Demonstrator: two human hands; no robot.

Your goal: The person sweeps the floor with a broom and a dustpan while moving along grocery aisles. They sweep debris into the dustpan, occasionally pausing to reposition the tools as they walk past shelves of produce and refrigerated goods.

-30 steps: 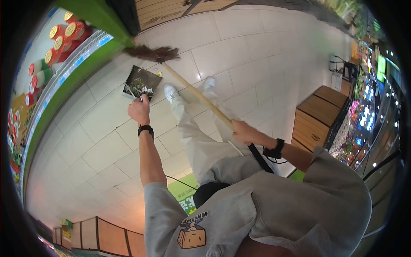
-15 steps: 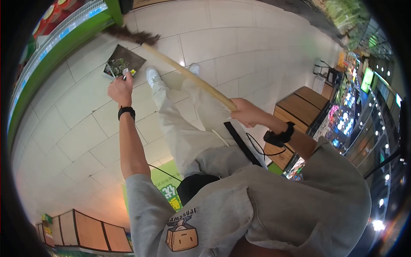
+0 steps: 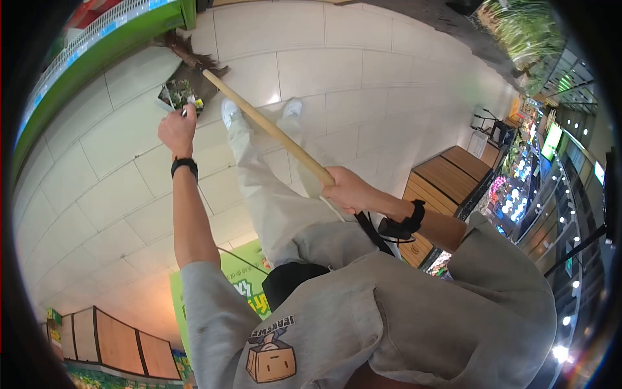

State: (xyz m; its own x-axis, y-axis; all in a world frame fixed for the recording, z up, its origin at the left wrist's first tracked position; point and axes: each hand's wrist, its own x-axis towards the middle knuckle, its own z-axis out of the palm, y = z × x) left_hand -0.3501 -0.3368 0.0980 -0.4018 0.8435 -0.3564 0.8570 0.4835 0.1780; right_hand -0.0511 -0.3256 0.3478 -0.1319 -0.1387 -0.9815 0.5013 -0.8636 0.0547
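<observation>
My right hand (image 3: 350, 189) is closed round the end of a wooden broom handle (image 3: 272, 129), which slants up and left. Its dark bristles (image 3: 188, 53) touch the floor by the foot of the green shelf. My left hand (image 3: 177, 129) grips the handle of a dustpan (image 3: 170, 96), of which only a little shows past the fingers. Green leafy scraps (image 3: 181, 91) and small pale and yellow bits lie in the pan. Part of the pan is hidden behind the bristles and my left hand.
A green shelf (image 3: 97, 52) curves along the upper left. Leafy greens (image 3: 521, 35) stand at the upper right. Wooden crates (image 3: 447, 181) are on the right, and wooden boxes (image 3: 116, 340) at the lower left. A green printed mat (image 3: 188, 285) lies near my body.
The bristles have moved slightly and now overlap the dustpan's upper corner. My right hand has shifted left with the handle, and my left hand slightly left.
</observation>
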